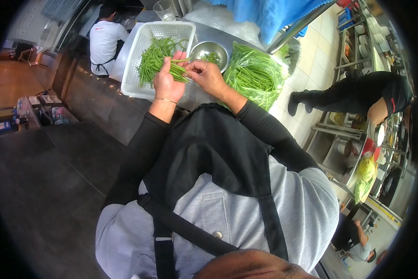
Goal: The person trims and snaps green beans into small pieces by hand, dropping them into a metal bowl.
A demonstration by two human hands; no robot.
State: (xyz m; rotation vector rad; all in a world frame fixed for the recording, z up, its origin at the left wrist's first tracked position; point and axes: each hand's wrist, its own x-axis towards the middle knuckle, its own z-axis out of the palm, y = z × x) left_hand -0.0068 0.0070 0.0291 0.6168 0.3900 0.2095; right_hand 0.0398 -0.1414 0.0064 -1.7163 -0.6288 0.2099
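My left hand (168,86) holds a bunch of green beans (177,72) over the near right part of a white perforated basket (133,89). My right hand (206,76) is closed at the bean ends beside my left palm, its thumb and fingertips pressed together. More green beans (148,65) lie in the basket. Just beyond my right hand, a metal bowl (223,53) contains small green pieces (211,57). A clear plastic bag (253,74) full of long green beans lies to the right of the bowl.
A clear container (164,9) and crumpled plastic (227,23) are at the back. A blue cloth (269,16) hangs over a metal bar. One person (105,42) is at upper left, another (376,93) at right, a third (360,244) at lower right. Shelves (341,135) line the right.
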